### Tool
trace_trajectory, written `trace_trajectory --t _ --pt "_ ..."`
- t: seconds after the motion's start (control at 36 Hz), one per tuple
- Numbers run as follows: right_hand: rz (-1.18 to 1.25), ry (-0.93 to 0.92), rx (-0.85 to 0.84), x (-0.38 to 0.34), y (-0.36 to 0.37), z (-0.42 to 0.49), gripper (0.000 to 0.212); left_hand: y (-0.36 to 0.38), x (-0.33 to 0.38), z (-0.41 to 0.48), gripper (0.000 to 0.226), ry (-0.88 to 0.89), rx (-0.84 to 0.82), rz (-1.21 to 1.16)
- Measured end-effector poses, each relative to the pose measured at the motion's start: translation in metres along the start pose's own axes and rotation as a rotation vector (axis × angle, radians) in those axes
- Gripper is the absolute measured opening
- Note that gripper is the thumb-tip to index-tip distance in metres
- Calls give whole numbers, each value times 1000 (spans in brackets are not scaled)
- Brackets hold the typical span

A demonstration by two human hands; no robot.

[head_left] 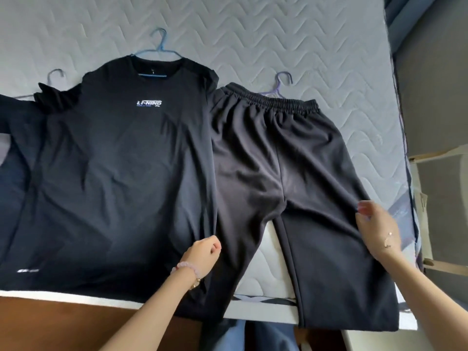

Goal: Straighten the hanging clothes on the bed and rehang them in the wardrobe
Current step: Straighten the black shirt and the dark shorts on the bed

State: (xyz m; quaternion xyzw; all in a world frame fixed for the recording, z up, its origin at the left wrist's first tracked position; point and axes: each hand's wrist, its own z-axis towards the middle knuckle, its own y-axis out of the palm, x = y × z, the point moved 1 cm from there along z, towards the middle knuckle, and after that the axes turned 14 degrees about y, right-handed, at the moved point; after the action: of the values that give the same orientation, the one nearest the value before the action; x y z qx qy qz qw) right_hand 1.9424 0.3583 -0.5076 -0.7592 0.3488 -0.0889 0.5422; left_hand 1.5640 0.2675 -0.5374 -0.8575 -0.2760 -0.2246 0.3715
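Black tee beside trousers — blue hanger, bare mattress.

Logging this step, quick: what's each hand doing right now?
Left hand: closed, pinching the trousers at their left leg edge.
Right hand: on the trousers' right leg edge; grip cannot be told.
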Motion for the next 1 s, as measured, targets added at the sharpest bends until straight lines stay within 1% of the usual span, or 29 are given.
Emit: trace_trajectory --t 0.08,0.17,0.22,0.31,0.39,0.5,0.61,0.69,0.75,0.83,0.92,1.0 --pt "23 -77 -75 -33 8 -5 24 -20 0 5 13 23 43 -29" --pt "15 -63 -157 -66 16 -8 21 -40 2 14 13 72 86 -33" --pt "-36 -102 -216 -88 20 -3 19 -55 4 24 12 121 138 20" --pt "-70 -129 -264 -118 19 16 24 -80 9 47 16 188 233 125" --pt "-89 -132 -266 -141 16 45 27 -104 18 70 17 212 325 164" --pt "-115 -167 -212 -164 12 89 27 -126 24 100 17 206 420 178" --pt "-45 -179 -170 -186 14 133 37 -128 15 120 18 186 470 224" --pt "0 -183 -173 -203 19 160 48 -116 3 127 23 200 526 290" --pt "13 -215 -184 -214 26 176 55 -105 -7 132 31 207 531 330" --pt "-35 -281 -202 -229 39 192 54 -93 -19 138 43 200 507 362" --pt "-105 -303 -201 -241 50 204 56 -86 -25 140 46 197 500 401" --pt "-161 -262 -166 -248 57 218 53 -85 -28 139 47 191 507 411"
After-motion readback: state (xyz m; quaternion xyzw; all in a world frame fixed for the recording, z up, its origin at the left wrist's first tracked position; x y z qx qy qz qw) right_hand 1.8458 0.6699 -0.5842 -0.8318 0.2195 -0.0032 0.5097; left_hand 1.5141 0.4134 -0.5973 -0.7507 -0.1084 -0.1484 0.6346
